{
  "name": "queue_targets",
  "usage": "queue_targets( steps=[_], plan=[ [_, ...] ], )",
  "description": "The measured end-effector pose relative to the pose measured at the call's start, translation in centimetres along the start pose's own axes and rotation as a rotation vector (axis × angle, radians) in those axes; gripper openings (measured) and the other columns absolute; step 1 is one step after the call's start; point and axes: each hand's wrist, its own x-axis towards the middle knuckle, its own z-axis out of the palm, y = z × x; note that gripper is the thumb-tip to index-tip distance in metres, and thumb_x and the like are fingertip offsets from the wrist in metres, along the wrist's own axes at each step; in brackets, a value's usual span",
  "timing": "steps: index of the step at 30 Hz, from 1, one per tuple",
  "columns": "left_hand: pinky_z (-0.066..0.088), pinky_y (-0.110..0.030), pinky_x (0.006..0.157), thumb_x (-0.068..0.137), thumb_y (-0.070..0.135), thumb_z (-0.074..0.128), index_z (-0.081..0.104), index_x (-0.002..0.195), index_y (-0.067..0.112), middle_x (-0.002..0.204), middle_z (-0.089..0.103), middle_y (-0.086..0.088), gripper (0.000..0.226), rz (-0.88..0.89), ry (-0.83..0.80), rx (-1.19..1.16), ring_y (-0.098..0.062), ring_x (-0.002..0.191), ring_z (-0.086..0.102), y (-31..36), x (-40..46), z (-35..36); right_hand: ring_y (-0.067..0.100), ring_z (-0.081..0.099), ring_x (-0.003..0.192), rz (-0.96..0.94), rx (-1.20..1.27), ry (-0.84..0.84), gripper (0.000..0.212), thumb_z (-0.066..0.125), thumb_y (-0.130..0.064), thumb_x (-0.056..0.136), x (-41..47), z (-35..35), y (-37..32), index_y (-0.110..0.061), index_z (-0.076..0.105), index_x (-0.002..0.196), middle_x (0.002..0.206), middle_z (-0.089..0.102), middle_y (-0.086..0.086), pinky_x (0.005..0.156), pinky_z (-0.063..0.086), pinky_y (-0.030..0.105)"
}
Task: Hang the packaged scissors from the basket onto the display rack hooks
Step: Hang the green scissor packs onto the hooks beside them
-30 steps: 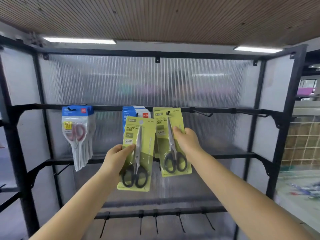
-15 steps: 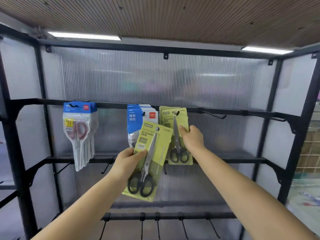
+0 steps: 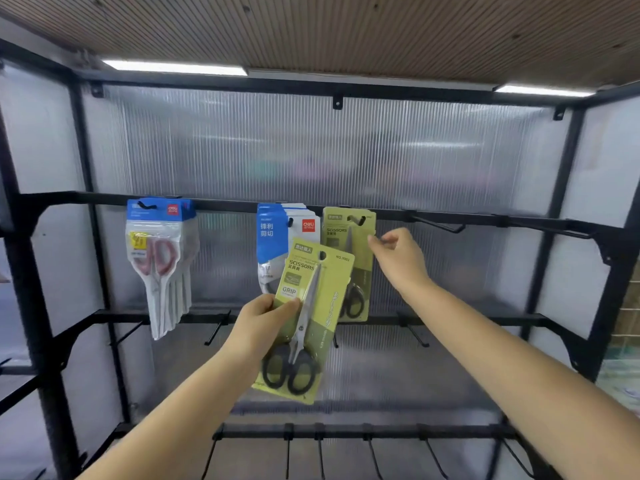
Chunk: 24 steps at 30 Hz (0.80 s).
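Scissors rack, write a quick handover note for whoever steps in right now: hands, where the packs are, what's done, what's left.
Left hand: grips a green scissors pack by its left edge, held in front of the rack, not on a hook.
Right hand: loosely curled, holding nothing, beside the hung green pack.
Done: that green pack hangs on a top-rail hook, next to the blue packs; white packs hang further left.
Left: hang the held pack. Free hooks show to the right. The basket is out of view, so the remaining count is unknown.
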Motion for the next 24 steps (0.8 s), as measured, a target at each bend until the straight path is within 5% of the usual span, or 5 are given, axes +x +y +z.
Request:
queue_targets(
  steps=[4, 10, 17, 24],
  plan=[
    [0.050, -0.026, 0.055, 0.090, 0.021, 0.062, 0.062, 0.084, 0.012, 0.077, 0.067, -0.005, 0.012, -0.027, -0.010, -0.030, -0.018, 0.065, 0.061, -0.8, -0.1, 1.3, 0.010, 0.056, 0.098, -0.154, -0.058, -0.224, 0.031, 0.052, -0.044, 0.091, -2.0, -2.7, -1.4, -0.019, 0.056, 0.108, 0.102, 0.057, -0.008, 0.085, 0.048, 0.029],
    [0.055, -0.032, 0.063, 0.090, 0.022, 0.062, 0.061, 0.087, 0.011, 0.085, 0.068, -0.010, 0.012, -0.041, -0.048, -0.030, -0.022, 0.070, 0.063, -1.1, -0.3, 3.1, 0.007, 0.052, 0.093, -0.257, -0.335, -0.373, 0.034, 0.054, -0.036, 0.093, -3.6, -4.0, -1.4, -0.016, 0.055, 0.121, 0.105, 0.055, -0.006, 0.071, 0.037, 0.015],
    [0.048, -0.017, 0.047, 0.090, 0.017, 0.061, 0.063, 0.091, 0.006, 0.076, 0.068, -0.003, 0.011, 0.018, -0.091, -0.075, -0.005, 0.052, 0.063, -1.2, -0.7, 3.6, 0.018, 0.060, 0.086, -0.306, -0.232, -0.342, 0.004, 0.058, -0.023, 0.092, -3.6, -4.5, -2.4, -0.019, 0.059, 0.094, 0.090, 0.061, -0.002, 0.085, 0.052, 0.038],
    [0.052, -0.028, 0.069, 0.089, 0.019, 0.063, 0.059, 0.079, 0.012, 0.075, 0.067, -0.005, 0.013, 0.044, -0.108, 0.002, -0.018, 0.072, 0.063, -1.6, 0.0, 3.7, 0.011, 0.057, 0.082, -0.403, -0.271, -0.231, 0.014, 0.059, -0.023, 0.092, -1.9, -5.7, -4.8, -0.014, 0.063, 0.102, 0.089, 0.059, -0.006, 0.080, 0.047, 0.027]
  ],
)
